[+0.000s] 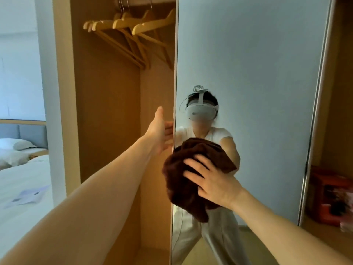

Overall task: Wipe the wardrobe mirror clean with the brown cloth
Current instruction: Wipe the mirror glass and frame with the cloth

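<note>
The wardrobe mirror is a tall sliding door panel filling the middle and right of the view; it reflects a person in a headset. My right hand presses a bunched brown cloth flat against the mirror's lower left, fingers spread over it. My left hand reaches to the mirror door's left edge at about head height, its fingers wrapped behind the edge and partly hidden.
Left of the mirror the wardrobe compartment stands open, with several wooden hangers on a rail above. A bed with white sheets lies at far left. A red box sits on a shelf right of the mirror.
</note>
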Motion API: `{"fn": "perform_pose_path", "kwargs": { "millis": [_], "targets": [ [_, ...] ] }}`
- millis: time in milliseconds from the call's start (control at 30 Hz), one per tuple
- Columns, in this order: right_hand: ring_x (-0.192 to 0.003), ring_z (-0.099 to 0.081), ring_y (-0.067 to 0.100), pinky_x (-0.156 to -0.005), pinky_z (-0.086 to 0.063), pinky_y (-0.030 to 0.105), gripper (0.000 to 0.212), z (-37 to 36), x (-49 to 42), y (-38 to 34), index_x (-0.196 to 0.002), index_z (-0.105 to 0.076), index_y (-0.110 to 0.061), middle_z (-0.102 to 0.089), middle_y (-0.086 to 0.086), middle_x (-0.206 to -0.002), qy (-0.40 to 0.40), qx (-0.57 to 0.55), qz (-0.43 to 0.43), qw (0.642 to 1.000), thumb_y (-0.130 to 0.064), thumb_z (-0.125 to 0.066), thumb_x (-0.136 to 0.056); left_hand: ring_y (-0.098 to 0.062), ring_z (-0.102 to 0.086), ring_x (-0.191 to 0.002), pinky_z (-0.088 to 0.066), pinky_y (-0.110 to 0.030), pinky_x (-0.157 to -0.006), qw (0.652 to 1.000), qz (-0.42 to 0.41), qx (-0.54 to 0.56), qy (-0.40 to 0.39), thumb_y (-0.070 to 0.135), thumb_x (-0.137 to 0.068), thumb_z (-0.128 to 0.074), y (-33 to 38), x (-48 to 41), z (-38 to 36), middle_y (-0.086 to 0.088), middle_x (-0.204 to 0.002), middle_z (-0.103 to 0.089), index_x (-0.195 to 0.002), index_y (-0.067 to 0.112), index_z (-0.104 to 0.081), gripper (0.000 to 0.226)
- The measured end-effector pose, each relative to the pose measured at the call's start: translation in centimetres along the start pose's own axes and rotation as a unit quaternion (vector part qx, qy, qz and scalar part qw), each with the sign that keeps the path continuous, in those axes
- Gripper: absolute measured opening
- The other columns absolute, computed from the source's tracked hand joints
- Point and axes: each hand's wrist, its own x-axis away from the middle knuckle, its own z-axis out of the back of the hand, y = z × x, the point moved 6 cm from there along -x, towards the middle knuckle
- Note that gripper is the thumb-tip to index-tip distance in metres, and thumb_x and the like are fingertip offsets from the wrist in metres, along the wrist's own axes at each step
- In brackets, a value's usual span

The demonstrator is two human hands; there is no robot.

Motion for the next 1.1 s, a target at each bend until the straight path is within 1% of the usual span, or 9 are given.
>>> {"fn": "perform_pose_path", "kwargs": {
  "millis": [100, 167, 367, 467, 533, 667, 800, 1000, 1100],
  "targets": [
    [-0.129, -0.030, 0.029, -0.101, -0.040, 0.053, 0.058, 2.5, -2.1, 3.8, -0.124, -0.058, -0.023, -0.046, 0.005, -0.140, -0.025, -0.004, 0.044, 0.999, -0.036, -0.068, -0.068, -0.020, -0.055, -0.093, -0.042, -0.036, -0.084, 0.999, -0.008, -0.028, 0.013, 0.068, -0.093, -0.020, 0.8, 0.0, 0.3, -0.012, -0.123, -0.059, -0.121, 0.006, -0.056, 0.077],
    [-0.128, -0.031, 0.033, -0.095, -0.044, 0.055, 0.060, 5.4, -5.2, 7.3, -0.125, -0.056, -0.021, -0.043, 0.009, -0.142, -0.006, 0.002, 0.000, 1.000, -0.039, -0.064, -0.069, -0.019, -0.058, -0.092, -0.044, -0.033, -0.078, 0.999, -0.013, -0.033, 0.020, 0.066, -0.094, -0.019, 1.2, 0.3, 0.2, -0.012, -0.121, -0.062, -0.119, 0.010, -0.058, 0.072],
    [-0.125, -0.034, 0.036, -0.100, -0.031, 0.052, 0.060, 13.0, -13.4, 15.0, -0.129, -0.049, -0.024, -0.034, 0.009, -0.143, 0.069, 0.087, -0.137, 0.984, -0.046, -0.060, -0.075, -0.027, -0.058, -0.108, -0.045, -0.036, -0.094, 0.990, -0.056, -0.130, 0.028, 0.061, -0.098, -0.016, 2.8, 1.8, -1.4, -0.011, -0.117, -0.061, -0.102, 0.019, -0.052, 0.056],
    [-0.123, -0.035, 0.036, -0.097, -0.033, 0.054, 0.057, 12.4, -11.4, 15.1, -0.128, -0.050, -0.023, -0.036, 0.010, -0.141, 0.104, 0.065, -0.177, 0.977, -0.046, -0.059, -0.076, -0.022, -0.057, -0.103, -0.043, -0.030, -0.084, 0.982, -0.055, -0.176, 0.029, 0.058, -0.099, -0.011, 3.6, 2.6, -2.2, -0.008, -0.115, -0.060, -0.117, 0.017, -0.052, 0.060],
    [-0.119, -0.038, 0.036, -0.092, -0.034, 0.054, 0.057, 11.6, -8.4, 14.9, -0.125, -0.053, -0.023, -0.040, 0.010, -0.138, 0.113, 0.058, -0.198, 0.972, -0.046, -0.061, -0.074, -0.024, -0.056, -0.110, -0.042, -0.035, -0.095, 0.976, -0.074, -0.190, 0.076, 0.054, -0.100, -0.017, 4.0, 3.1, -2.6, -0.012, -0.125, -0.059, -0.128, 0.013, -0.051, 0.060],
    [-0.110, -0.046, 0.035, -0.085, -0.039, 0.050, 0.055, 10.3, -2.9, 14.3, -0.114, -0.062, -0.022, -0.051, 0.010, -0.130, 0.066, 0.072, -0.122, 0.988, -0.044, -0.070, -0.064, -0.023, -0.037, -0.131, -0.028, -0.047, -0.111, 0.862, -0.282, -0.317, 0.276, 0.045, -0.097, -0.042, 7.3, 5.8, -4.6, -0.001, -0.144, -0.038, -0.137, 0.025, -0.040, 0.045],
    [-0.112, -0.046, 0.030, -0.084, -0.041, 0.049, 0.055, 11.7, -1.7, 16.9, -0.115, -0.061, -0.025, -0.049, 0.004, -0.131, 0.007, 0.089, -0.097, 0.991, -0.051, -0.064, -0.066, -0.018, -0.049, -0.114, -0.043, -0.032, -0.095, 0.822, -0.454, -0.313, 0.141, 0.025, -0.092, -0.050, 8.0, 7.4, -12.9, 0.001, -0.129, -0.044, -0.122, 0.022, -0.053, 0.030],
    [-0.123, -0.033, 0.026, -0.095, -0.034, 0.051, 0.070, 17.0, -2.6, 24.0, -0.132, -0.048, -0.030, -0.031, -0.004, -0.143, 0.077, 0.072, -0.240, 0.965, -0.062, -0.048, -0.070, -0.019, -0.014, -0.144, -0.011, -0.042, -0.118, 0.765, -0.476, -0.426, 0.084, 0.041, -0.097, -0.034, 12.7, 4.7, -22.4, -0.001, -0.152, -0.031, -0.143, 0.016, -0.035, 0.052],
    [-0.126, -0.029, 0.025, -0.101, -0.031, 0.051, 0.065, 16.5, -1.8, 24.3, -0.133, -0.044, -0.028, -0.027, -0.003, -0.145, 0.124, 0.028, -0.302, 0.945, -0.055, -0.054, -0.075, -0.015, -0.001, -0.146, -0.001, -0.045, -0.118, 0.697, -0.511, -0.493, 0.098, 0.046, -0.098, -0.027, 12.1, 3.8, -23.7, 0.000, -0.158, -0.020, -0.150, 0.018, -0.025, 0.058]
  ]
}}
